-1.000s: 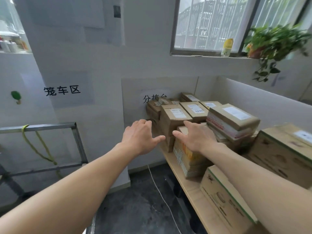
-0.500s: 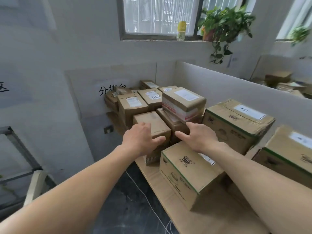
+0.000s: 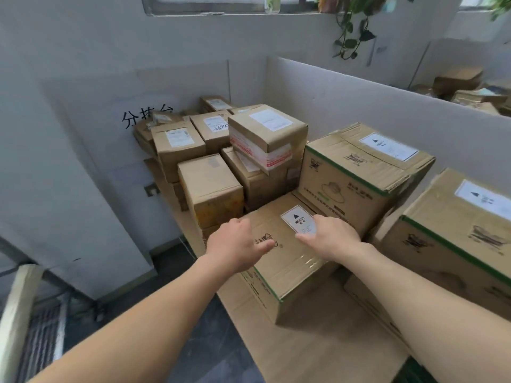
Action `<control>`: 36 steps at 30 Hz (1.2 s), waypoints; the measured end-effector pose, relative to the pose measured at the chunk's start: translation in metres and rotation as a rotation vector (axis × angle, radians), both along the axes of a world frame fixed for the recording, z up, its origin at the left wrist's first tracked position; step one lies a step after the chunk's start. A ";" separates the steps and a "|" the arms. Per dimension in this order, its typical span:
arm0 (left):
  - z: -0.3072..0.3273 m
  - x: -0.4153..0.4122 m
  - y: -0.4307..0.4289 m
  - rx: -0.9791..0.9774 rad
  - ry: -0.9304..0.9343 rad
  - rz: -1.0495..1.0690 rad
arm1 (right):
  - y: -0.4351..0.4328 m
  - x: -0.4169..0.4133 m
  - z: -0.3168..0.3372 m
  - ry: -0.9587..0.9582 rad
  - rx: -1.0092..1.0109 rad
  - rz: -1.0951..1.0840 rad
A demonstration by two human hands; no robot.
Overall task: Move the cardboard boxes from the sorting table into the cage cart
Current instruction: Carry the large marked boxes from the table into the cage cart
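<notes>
Up front, a brown cardboard box with a green edge stripe [image 3: 287, 269] sits at the near left edge of the light wooden sorting table [image 3: 318, 349], with a white label reading HEAVY [image 3: 298, 223] on its top. Both bare hands are over that top. The left hand [image 3: 235, 244] is at the box's left side, thumb spread toward the middle and fingers pointing away and loosely bent. Whether they press the cardboard I cannot tell. The right hand [image 3: 331, 234] lies just beside the label, fingers straight and close together, thumb held apart.

Touching the box from behind stands a larger green-striped cardboard box [image 3: 359, 172], and a similar carton [image 3: 456, 230] stands to the right. Further back, smaller plain brown boxes [image 3: 210, 186] are stacked, one bound with red-and-white tape [image 3: 265, 134] on top. A grey wall with black characters [image 3: 146, 117] closes the table's far end, and a trailing green plant [image 3: 351, 29] hangs above.
</notes>
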State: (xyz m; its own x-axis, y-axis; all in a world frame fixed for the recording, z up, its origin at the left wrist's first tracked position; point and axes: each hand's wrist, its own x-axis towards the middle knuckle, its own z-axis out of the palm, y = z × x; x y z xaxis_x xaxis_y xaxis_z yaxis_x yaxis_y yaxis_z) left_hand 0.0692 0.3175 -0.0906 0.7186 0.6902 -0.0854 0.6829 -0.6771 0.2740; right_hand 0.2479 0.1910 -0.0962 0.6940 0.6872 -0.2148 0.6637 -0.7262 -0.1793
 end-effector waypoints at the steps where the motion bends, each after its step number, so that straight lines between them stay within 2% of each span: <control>1: -0.004 0.002 -0.002 -0.007 0.006 0.007 | -0.001 0.004 -0.006 0.016 -0.004 -0.001; 7: -0.025 0.006 -0.006 -0.032 0.065 0.025 | -0.004 0.021 -0.029 0.051 -0.067 -0.015; 19: -0.053 -0.006 -0.003 -0.121 0.054 0.110 | 0.002 0.022 -0.044 0.011 -0.144 -0.005; 24: -0.066 -0.018 -0.001 -0.198 -0.062 0.210 | 0.008 0.005 -0.057 0.157 -0.065 -0.027; 27: -0.072 -0.027 0.006 -0.308 -0.094 0.316 | 0.012 0.001 -0.063 0.253 0.016 -0.075; 30: -0.077 -0.036 0.010 -0.419 -0.122 0.371 | 0.018 -0.002 -0.067 0.296 0.035 -0.074; 36: -0.085 -0.061 0.015 -0.492 -0.112 0.458 | 0.023 -0.022 -0.069 0.343 0.045 -0.098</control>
State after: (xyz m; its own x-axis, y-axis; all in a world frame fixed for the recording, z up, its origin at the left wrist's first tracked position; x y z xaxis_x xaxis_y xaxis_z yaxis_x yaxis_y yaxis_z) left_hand 0.0079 0.3320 -0.1757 0.3858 0.8267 -0.4095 0.8205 -0.1045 0.5620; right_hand 0.2259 0.2143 -0.1654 0.6498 0.6353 -0.4172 0.4873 -0.7695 -0.4127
